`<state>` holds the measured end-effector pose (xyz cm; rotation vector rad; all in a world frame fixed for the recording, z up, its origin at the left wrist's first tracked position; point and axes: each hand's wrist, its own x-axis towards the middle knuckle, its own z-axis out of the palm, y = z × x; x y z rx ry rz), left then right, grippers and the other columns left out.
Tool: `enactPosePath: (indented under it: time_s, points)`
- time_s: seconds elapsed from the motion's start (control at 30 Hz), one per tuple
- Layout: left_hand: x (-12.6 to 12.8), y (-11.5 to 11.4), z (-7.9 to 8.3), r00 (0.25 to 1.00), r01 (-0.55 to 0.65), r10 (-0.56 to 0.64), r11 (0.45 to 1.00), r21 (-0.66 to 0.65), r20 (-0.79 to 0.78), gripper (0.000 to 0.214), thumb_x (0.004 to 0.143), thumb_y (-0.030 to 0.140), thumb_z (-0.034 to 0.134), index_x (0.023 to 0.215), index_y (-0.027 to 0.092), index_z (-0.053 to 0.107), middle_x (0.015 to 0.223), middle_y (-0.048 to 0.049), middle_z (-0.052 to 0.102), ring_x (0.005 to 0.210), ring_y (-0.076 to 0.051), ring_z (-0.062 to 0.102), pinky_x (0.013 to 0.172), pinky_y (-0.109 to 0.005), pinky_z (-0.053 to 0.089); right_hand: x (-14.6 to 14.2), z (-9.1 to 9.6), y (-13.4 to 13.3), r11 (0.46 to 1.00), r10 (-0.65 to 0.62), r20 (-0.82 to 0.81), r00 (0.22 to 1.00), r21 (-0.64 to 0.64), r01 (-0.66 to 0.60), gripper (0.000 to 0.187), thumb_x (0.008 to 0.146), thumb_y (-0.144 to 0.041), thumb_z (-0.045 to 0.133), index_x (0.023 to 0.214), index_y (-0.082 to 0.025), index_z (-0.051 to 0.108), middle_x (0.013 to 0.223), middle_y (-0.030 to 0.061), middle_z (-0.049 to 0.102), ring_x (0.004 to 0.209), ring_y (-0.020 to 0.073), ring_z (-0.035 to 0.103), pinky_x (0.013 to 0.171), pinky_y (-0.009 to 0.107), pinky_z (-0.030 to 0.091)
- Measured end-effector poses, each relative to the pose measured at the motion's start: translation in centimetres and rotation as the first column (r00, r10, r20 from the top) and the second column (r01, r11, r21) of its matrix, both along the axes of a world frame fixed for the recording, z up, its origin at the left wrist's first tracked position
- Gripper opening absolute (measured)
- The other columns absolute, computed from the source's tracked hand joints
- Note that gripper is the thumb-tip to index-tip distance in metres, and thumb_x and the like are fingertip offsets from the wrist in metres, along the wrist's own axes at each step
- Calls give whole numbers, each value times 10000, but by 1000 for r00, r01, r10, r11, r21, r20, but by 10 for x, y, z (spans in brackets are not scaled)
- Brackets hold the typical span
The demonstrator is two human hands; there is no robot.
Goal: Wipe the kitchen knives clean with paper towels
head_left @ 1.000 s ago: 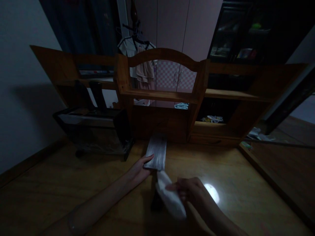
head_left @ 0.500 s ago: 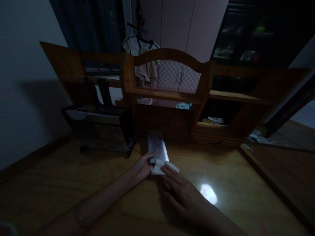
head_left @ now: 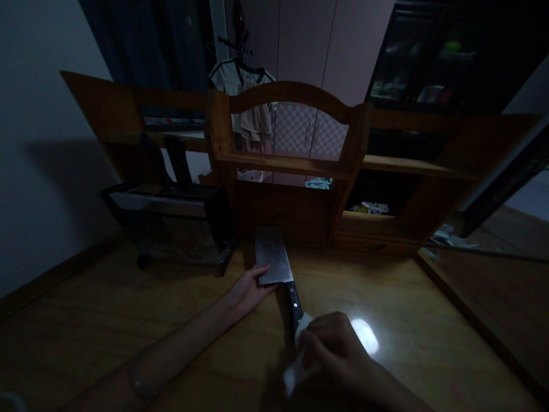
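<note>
A cleaver (head_left: 273, 256) with a broad steel blade and a black riveted handle is held over the wooden desk, its blade pointing away from me. My left hand (head_left: 251, 290) pinches the blade's rear corner, thumb on top and fingers beneath. At the end of the handle, my right hand (head_left: 337, 346) is closed on a white cloth or tissue (head_left: 295, 372), part of which wraps the handle's end. The rest of the cloth hangs below the fingers, and the handle's tip is hidden by it.
To the left stands a black-framed knife block (head_left: 171, 229) with two dark handles upright in it. A wooden shelf unit (head_left: 283, 214) runs along the back of the desk (head_left: 206, 355). Light reflects off the desktop at right. Clothes (head_left: 255, 117) hang behind.
My right hand has slid with the cloth from the blade's near end down to the handle's end, uncovering the handle. The fingers have curled closed. My left hand keeps its hold on the blade.
</note>
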<state>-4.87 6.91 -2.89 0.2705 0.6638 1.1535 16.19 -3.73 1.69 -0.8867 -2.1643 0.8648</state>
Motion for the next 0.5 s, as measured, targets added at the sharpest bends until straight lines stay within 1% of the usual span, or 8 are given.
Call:
enactPosePath:
  time_s: [0.03, 0.07, 0.13, 0.17, 0.23, 0.3, 0.4, 0.5]
  points:
    - [0, 0, 0, 1000, 1, -1, 1000, 2, -3, 285, 832, -1, 533, 1102, 82, 572, 1100, -155, 660, 988, -259, 661, 910, -419, 532, 2, 0, 2, 999, -41, -75, 996, 5, 41, 468, 981, -279, 398, 641, -170, 701, 625, 36, 678, 615, 134, 663, 613, 232, 487]
    - [0, 0, 0, 1000, 4, -4, 1000, 8, -8, 285, 831, -3, 533, 1099, 85, 575, 1098, -152, 662, 982, -255, 663, 906, -415, 534, 5, 0, 5, 996, -83, -138, 987, 18, 86, 429, 976, -279, 414, 700, -178, 727, 700, 50, 706, 688, 153, 682, 656, 247, 506]
    - [0, -1, 1, 999, 14, -13, 1000, 22, -32, 266, 831, 1, 535, 1075, 90, 590, 1065, -143, 673, 944, -248, 674, 875, -403, 548, 8, 0, 9, 982, -165, -207, 964, 61, 181, 294, 958, -275, 457, 930, -207, 742, 954, 76, 723, 916, 198, 676, 802, 304, 519]
    - [1, -2, 2, 998, 29, -27, 999, 30, -55, 245, 832, 10, 539, 1056, 89, 600, 1038, -140, 681, 914, -244, 681, 848, -391, 558, 9, -1, 11, 972, -197, -201, 960, 84, 217, 259, 947, -277, 481, 1054, -226, 711, 1090, 85, 693, 1044, 220, 634, 894, 345, 496]
    - [2, -4, 4, 992, 73, -68, 996, 44, -106, 200, 839, 37, 549, 1020, 84, 619, 977, -135, 693, 847, -232, 689, 789, -358, 572, 8, -5, 14, 964, -224, -108, 969, 122, 237, 330, 932, -293, 507, 1243, -246, 606, 1287, 97, 588, 1229, 251, 508, 1024, 423, 415]
    - [4, -6, 5, 986, 109, -99, 992, 69, -134, 168, 841, 60, 562, 992, 79, 633, 938, -133, 698, 808, -218, 689, 756, -326, 573, 5, -11, 14, 974, -196, 54, 979, 131, 188, 449, 921, -313, 521, 1364, -246, 484, 1389, 108, 495, 1318, 266, 406, 1082, 468, 348]
    - [4, -8, 4, 986, 107, -94, 990, 91, -136, 146, 832, 57, 576, 961, 79, 641, 909, -117, 699, 783, -193, 685, 751, -288, 565, -1, -13, 13, 989, -111, 239, 965, 117, 85, 554, 907, -332, 538, 1430, -238, 383, 1472, 107, 384, 1369, 278, 320, 1115, 487, 297]
    - [3, -7, 1, 979, 118, -103, 990, 77, -174, 131, 825, 85, 601, 952, 90, 634, 873, -101, 694, 740, -187, 682, 696, -284, 568, -4, -8, 10, 993, -79, 275, 958, 108, 51, 527, 912, -333, 525, 1415, -223, 409, 1485, 100, 366, 1376, 274, 308, 1121, 469, 298]
